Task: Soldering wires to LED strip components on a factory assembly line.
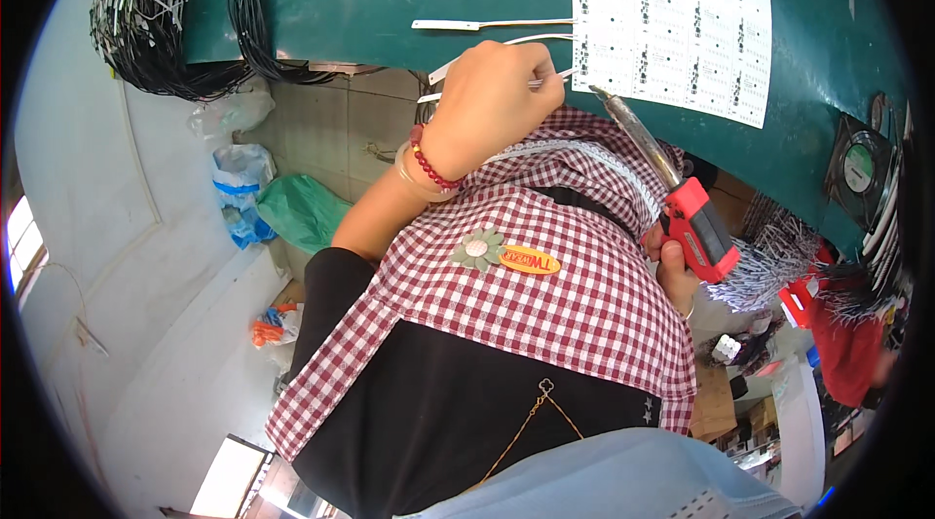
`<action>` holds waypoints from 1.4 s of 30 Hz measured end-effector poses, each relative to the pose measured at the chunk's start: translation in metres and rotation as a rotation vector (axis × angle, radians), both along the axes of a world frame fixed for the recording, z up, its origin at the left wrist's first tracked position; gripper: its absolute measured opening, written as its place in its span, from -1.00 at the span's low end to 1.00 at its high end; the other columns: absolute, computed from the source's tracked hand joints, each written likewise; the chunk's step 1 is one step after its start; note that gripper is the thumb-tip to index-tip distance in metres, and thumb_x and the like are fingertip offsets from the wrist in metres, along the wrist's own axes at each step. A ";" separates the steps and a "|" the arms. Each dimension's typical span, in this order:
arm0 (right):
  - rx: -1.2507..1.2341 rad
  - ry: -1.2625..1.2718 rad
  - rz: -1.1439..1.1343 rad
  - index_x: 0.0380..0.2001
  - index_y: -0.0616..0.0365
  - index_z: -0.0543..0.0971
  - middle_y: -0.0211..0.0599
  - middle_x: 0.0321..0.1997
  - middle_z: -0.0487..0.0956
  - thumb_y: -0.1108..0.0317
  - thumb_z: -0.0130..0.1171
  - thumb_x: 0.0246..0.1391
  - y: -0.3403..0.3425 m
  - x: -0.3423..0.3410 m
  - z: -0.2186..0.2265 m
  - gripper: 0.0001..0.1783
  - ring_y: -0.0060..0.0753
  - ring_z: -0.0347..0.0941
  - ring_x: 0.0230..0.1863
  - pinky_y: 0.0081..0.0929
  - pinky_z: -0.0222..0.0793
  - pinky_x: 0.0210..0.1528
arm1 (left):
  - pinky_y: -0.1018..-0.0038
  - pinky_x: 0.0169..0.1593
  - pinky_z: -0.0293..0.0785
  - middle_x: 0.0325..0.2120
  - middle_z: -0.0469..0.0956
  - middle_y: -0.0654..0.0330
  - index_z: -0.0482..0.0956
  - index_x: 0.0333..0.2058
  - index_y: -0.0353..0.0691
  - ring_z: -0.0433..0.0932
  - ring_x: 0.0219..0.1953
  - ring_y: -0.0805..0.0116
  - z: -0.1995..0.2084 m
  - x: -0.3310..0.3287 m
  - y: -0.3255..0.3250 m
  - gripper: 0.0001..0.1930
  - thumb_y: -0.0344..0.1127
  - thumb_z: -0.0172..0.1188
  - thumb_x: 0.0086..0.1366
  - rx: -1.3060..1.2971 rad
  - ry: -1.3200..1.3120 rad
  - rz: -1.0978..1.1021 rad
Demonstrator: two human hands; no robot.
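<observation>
Left hand: The left hand (pixel 499 95) reaches over the near edge of the shiny green tabletop (pixel 331 3). Its grip is closed, and it looks to me like it pinches a thin white wire (pixel 570 74). I think it pinches so close to the end so the wire won't wobble.

Right hand: The right hand (pixel 674 271) has its grip wrapped around a red and black gun-shaped tool with a long metal nose (pixel 699 230). The nose points far and left. I guess it is held by the handle because the tip may be hot.

Tool tip: It is at the near left corner of the sheet, just beside the wire. I can't tell if it touches.

White sheet: A flat white sheet with black dots and marks (pixel 672 22) lies on the tabletop, right of the left hand.

Strips: Small flat white strips (pixel 445 25) lie left of the sheet. Their wires run right to its edge, maybe spread out so they don't tangle.

Wire bundle: A long black wire bundle (pixel 251 8) lies far left, likely out of the way.
</observation>
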State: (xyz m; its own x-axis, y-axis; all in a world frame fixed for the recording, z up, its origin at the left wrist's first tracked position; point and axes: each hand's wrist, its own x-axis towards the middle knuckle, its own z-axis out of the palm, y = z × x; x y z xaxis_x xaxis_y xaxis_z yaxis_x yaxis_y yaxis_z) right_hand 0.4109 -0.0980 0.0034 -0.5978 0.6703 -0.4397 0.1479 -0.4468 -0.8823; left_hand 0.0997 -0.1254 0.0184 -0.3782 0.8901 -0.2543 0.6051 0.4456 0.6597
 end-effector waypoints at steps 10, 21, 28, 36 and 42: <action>0.030 -0.078 -0.046 -0.27 0.28 0.41 -0.42 -0.53 0.39 0.15 0.14 0.06 -0.004 -0.014 -0.006 -0.62 -0.57 0.26 -0.50 -0.57 0.21 -0.41 | 0.42 -0.51 0.37 -0.70 0.49 0.02 0.56 -0.59 -0.35 0.46 -0.66 0.15 -0.006 -0.004 0.007 -0.82 -0.32 0.14 0.00 0.049 0.006 -0.061; -0.011 -0.047 -0.116 -0.15 0.30 0.33 -0.39 -0.54 0.34 0.09 0.15 0.05 -0.008 -0.020 -0.001 -0.50 -0.57 0.19 -0.54 -0.57 0.13 -0.47 | 0.43 -0.50 0.38 -0.69 0.51 0.05 0.54 -0.58 -0.35 0.48 -0.67 0.19 -0.005 -0.006 0.010 -0.84 -0.35 0.14 0.02 0.082 -0.097 -0.060; 0.012 -0.086 -0.094 -0.16 0.29 0.33 -0.39 -0.55 0.35 0.08 0.15 0.04 -0.007 -0.020 0.000 -0.50 -0.57 0.19 -0.54 -0.58 0.12 -0.48 | 0.37 -0.50 0.40 -0.69 0.49 0.00 0.52 -0.63 -0.35 0.49 -0.64 0.09 -0.010 0.001 0.013 -0.85 -0.38 0.14 -0.01 0.117 0.056 -0.073; -0.033 -0.113 -0.081 -0.35 0.25 0.50 -0.44 -0.43 0.47 0.28 0.15 0.07 -0.007 -0.014 -0.004 -0.78 -0.59 0.35 -0.40 -0.60 0.28 -0.32 | 0.33 -0.51 0.39 -0.71 0.48 -0.01 0.52 -0.63 -0.33 0.48 -0.63 0.06 -0.009 0.001 0.011 -0.87 -0.39 0.13 -0.04 0.069 0.118 -0.074; 0.020 -0.163 0.036 -0.38 0.25 0.37 -0.44 -0.60 0.30 0.06 0.13 0.05 -0.004 -0.022 0.003 -0.59 -0.60 0.17 -0.57 -0.61 0.10 -0.49 | 0.32 -0.50 0.39 -0.71 0.48 -0.01 0.53 -0.64 -0.32 0.48 -0.63 0.06 -0.008 0.003 0.011 -0.86 -0.37 0.14 -0.03 0.067 0.107 -0.062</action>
State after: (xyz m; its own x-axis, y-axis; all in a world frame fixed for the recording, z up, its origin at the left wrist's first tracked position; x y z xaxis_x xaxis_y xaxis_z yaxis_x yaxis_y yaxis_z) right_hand 0.3885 -0.1024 0.0063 -0.5432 0.6592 -0.5201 0.3058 -0.4216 -0.8537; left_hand 0.1029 -0.1143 0.0102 -0.3440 0.9261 -0.1546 0.6988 0.3625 0.6166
